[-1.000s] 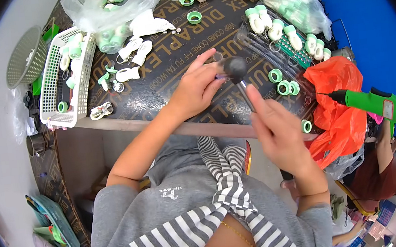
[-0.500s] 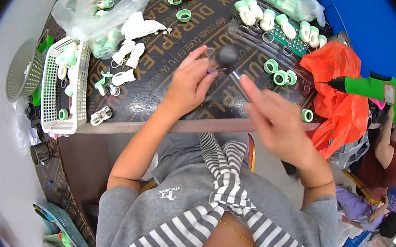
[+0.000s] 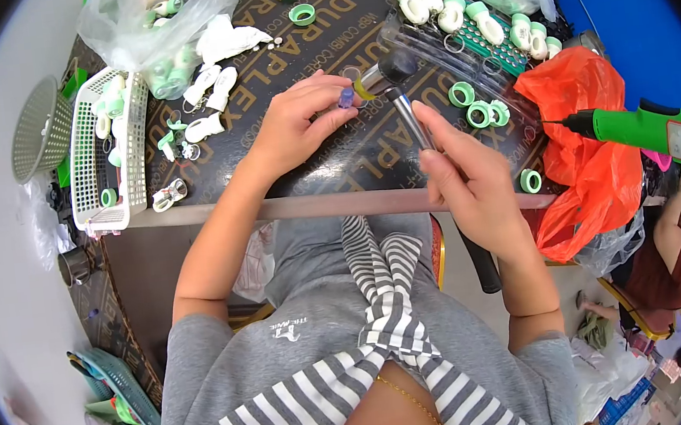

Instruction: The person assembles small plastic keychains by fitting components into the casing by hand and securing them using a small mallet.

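My right hand (image 3: 474, 178) is wrapped round the metal shaft of a hammer (image 3: 406, 114), whose black head points up and away and whose yellow face is turned left. Between the thumb and fingers of my left hand (image 3: 302, 121) is a small purple piece (image 3: 347, 97), just left of the hammer's yellow face and apart from it. A clear ring (image 3: 351, 73) shows beside the fingertips. Right of the hammer, green rings (image 3: 461, 94) lie on the dark table (image 3: 327, 164).
A white basket (image 3: 134, 143) with green and white parts stands at the left. White pieces (image 3: 219, 88) lie near plastic bags (image 3: 165, 40). On the right are a green tray (image 3: 497, 47), an orange bag (image 3: 570, 105) and a green electric screwdriver (image 3: 647, 130). People are seated at far right.
The hammer has turned, so its yellow face now shows. My left hand has shifted left and its purple piece is in clearer view. The whole view has shifted slightly.
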`<control>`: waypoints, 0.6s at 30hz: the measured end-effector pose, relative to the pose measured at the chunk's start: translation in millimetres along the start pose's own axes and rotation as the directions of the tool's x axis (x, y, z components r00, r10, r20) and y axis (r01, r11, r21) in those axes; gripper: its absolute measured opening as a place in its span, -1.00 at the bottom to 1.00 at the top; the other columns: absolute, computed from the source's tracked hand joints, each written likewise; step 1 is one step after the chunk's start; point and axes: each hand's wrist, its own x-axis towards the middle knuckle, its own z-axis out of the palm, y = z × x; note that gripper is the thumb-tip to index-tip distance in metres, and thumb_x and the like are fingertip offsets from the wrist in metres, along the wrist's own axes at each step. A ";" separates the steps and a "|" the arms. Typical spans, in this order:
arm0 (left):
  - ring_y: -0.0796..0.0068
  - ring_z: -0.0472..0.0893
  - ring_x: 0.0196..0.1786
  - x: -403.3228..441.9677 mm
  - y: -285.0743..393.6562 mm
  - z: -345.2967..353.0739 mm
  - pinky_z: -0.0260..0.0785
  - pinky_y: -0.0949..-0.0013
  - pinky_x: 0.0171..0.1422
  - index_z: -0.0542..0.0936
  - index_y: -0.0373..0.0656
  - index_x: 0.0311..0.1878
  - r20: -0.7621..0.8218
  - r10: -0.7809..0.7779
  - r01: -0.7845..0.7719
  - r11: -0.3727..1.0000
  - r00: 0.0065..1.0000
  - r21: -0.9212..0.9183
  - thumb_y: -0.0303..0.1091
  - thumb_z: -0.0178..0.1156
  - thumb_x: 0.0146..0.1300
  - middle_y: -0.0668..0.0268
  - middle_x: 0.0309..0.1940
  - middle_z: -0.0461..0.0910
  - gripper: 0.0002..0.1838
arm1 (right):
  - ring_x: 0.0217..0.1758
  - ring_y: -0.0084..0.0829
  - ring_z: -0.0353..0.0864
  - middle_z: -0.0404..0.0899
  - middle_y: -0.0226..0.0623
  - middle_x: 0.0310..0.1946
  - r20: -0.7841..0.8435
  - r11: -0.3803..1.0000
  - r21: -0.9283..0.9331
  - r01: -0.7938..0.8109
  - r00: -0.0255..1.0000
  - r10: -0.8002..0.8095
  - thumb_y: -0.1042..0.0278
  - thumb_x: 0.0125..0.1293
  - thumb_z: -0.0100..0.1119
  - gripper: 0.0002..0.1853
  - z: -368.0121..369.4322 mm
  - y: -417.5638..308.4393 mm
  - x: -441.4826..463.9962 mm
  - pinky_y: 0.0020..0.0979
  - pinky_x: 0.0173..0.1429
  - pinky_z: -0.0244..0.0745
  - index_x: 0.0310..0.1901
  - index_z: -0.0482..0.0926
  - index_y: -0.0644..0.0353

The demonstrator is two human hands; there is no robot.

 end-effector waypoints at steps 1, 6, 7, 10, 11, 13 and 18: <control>0.24 0.58 0.00 -0.7 -0.8 2.5 0.33 0.15 0.23 0.62 -0.21 -0.22 0.000 0.000 0.000 1.000 1.000 -0.002 -0.39 0.25 0.13 0.21 -0.21 0.63 -0.84 | -0.47 -0.35 0.47 0.51 -0.15 -0.38 0.000 1.000 -0.001 -0.002 1.000 0.002 0.60 0.24 0.09 -0.54 1.3 0.4 -0.7 -0.43 -0.35 0.39 0.20 0.41 0.23; 0.19 0.60 -0.05 -3.7 3.1 15.2 0.37 0.19 0.20 0.64 -0.24 -0.28 -0.159 -0.065 0.071 0.997 0.985 0.031 -0.47 0.24 0.11 0.17 -0.26 0.64 -0.89 | -0.47 -0.38 0.46 0.49 -0.16 -0.40 -0.043 0.975 -0.116 0.187 0.980 -0.193 0.62 0.23 0.07 -0.53 -0.5 -4.0 -1.5 -0.46 -0.36 0.38 0.21 0.39 0.28; 0.19 0.60 -0.05 -4.1 4.5 15.7 0.37 0.19 0.20 0.64 -0.24 -0.28 -0.163 -0.061 0.067 0.997 0.985 0.030 -0.47 0.24 0.11 0.17 -0.26 0.64 -0.89 | -0.47 -0.38 0.46 0.49 -0.16 -0.40 -0.043 0.974 -0.121 0.190 0.979 -0.197 0.62 0.23 0.07 -0.53 -1.8 -7.5 -1.8 -0.46 -0.36 0.38 0.21 0.39 0.28; 0.23 0.60 -0.04 -6.6 5.1 14.4 0.34 0.21 0.20 0.62 -0.24 -0.24 -0.173 -0.123 0.125 0.992 0.977 0.001 -0.46 0.25 0.11 0.20 -0.25 0.63 -0.86 | -0.64 -0.76 0.26 0.43 -0.47 -0.44 -0.065 0.955 -0.159 0.252 0.962 -0.265 0.67 0.23 0.00 -0.52 -3.6 -25.2 -5.8 -0.66 -0.55 0.15 0.22 0.39 0.30; 0.23 0.59 -0.02 -7.0 4.4 16.0 0.34 0.20 0.20 0.62 -0.24 -0.24 -0.182 -0.123 0.121 0.992 0.976 -0.023 -0.46 0.25 0.12 0.19 -0.26 0.63 -0.86 | -0.63 -0.77 0.26 0.44 -0.46 -0.43 -0.103 0.945 -0.174 0.278 0.949 -0.298 0.68 0.23 -0.01 -0.53 -4.1 -30.6 -6.6 -0.67 -0.54 0.16 0.21 0.40 0.32; 0.20 0.57 0.05 -7.3 3.7 19.0 0.33 0.16 0.21 0.62 -0.25 -0.25 -0.203 -0.116 0.111 0.993 0.972 -0.035 -0.44 0.25 0.13 0.19 -0.25 0.63 -0.87 | -0.58 -0.71 0.32 0.50 -0.41 -0.40 -0.166 0.917 -0.216 0.335 0.913 -0.373 0.71 0.22 -0.04 -0.54 -6.1 -40.8 -8.4 -0.62 -0.48 0.26 0.19 0.41 0.38; 0.23 0.55 0.11 -7.1 4.5 20.3 0.29 0.07 0.27 0.60 -0.24 -0.30 -0.229 -0.108 0.118 0.993 0.967 0.030 -0.41 0.26 0.13 0.18 -0.26 0.62 -0.88 | -0.45 -0.31 0.51 0.56 -0.09 -0.32 0.036 0.888 -0.314 0.335 0.939 -0.341 0.68 0.17 0.11 -0.51 -2.6 -23.8 5.0 -0.41 -0.32 0.44 0.19 0.40 0.38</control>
